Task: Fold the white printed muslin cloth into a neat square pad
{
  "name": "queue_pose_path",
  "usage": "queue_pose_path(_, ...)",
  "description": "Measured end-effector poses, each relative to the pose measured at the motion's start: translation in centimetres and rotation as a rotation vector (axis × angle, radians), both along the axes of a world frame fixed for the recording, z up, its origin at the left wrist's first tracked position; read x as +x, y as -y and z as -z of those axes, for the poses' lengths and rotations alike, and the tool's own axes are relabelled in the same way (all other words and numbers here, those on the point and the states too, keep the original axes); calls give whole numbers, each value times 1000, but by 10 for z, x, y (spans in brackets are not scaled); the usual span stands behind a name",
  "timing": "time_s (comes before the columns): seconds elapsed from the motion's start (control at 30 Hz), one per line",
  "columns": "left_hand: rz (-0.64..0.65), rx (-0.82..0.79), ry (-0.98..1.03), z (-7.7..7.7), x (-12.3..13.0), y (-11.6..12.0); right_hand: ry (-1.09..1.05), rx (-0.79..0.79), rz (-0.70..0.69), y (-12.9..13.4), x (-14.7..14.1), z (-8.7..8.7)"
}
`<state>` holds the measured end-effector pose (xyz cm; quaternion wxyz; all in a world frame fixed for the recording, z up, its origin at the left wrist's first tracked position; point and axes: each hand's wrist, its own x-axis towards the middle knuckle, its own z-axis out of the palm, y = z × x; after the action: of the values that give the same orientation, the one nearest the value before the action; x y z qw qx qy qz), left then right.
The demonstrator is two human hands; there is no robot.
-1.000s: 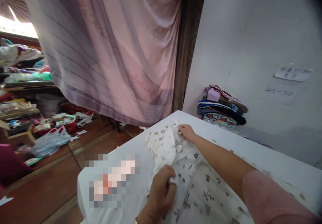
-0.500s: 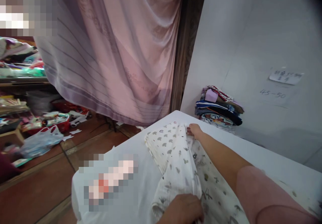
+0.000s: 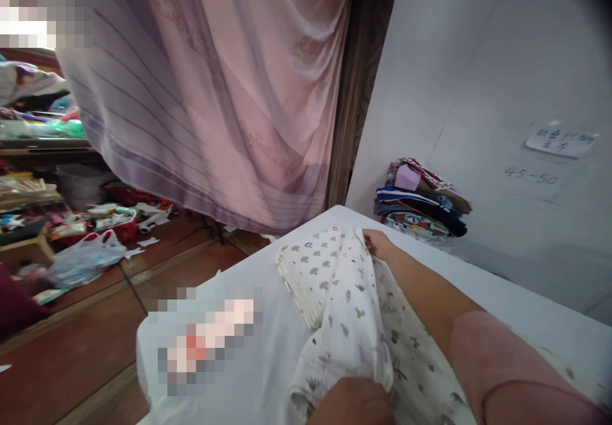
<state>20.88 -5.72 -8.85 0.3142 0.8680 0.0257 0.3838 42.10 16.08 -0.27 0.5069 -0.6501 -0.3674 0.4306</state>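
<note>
A white cloth printed with small grey-green plants and mushrooms (image 3: pixel 351 304) lies partly folded on the white table (image 3: pixel 229 355). Its far left part is flat and layered, while the middle is lifted into a loose fold. My right hand (image 3: pixel 375 244) reaches to the far edge with its fingers curled on the fold, partly hidden behind the fabric. At the bottom of the view my left hand (image 3: pixel 354 403) is closed on the fold's near end; its fingertips are out of sight. More of the same cloth spreads under my right forearm.
A stack of folded clothes (image 3: pixel 423 195) stands at the table's back edge by the white wall (image 3: pixel 478 62). A pink curtain (image 3: pixel 248 93) hangs behind. On the tiled floor at left are a plastic bag (image 3: pixel 88 256) and a red basket (image 3: pixel 127 226) of items. A blurred-out patch covers the table's left.
My right hand has shifted slightly right, drawing the far end of the fold with it. The left hand has moved slightly down and right with the near end. The view has turned a little.
</note>
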Motion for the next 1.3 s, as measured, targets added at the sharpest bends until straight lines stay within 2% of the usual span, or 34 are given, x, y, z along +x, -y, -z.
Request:
queue_pose_path(0.2, -8, -22, -1, 0, 0, -2, 11, -62, 8, 2, 20, -18)
queue_pose_path(0.4, -10, -45, 0, 0, 0, -3, 186, -156, -39, 11, 24, -42)
queue_pose_path(0.5, -8, -72, -9, 4, -1, -5, 331, -167, -49, 14, 24, -52)
queue_pose_path(0.63, -10, -3, 34, 7, 1, -7, 593, -165, -58, 16, 25, -59)
queue_pose_path(0.8, -38, 40, 53, -6, -11, -11, 960, -37, -24, 20, 27, -67)
queue_pose_path(0.83, -68, 36, 47, -11, -18, -13, 1015, -18, -14, 21, 28, -69)
queue_pose_path(0.9, -221, 14, 63, -23, -37, -18, 1099, 4, 6, 22, 30, -73)
queue_pose_path(0.97, -467, -23, 150, -38, -59, -25, 1197, 1, 48, 22, 35, -78)
queue_pose_path(1.1, -867, -69, 432, -63, -93, -39, 1308, -15, 168, 18, 47, -87)
queue_pose_path(1.2, -1023, -87, 522, -69, -103, -48, 1069, 86, 159, 14, 49, -94)
queue_pose_path(1.3, -1115, -93, 594, -66, -106, -55, 793, 148, 47, 10, 45, -98)
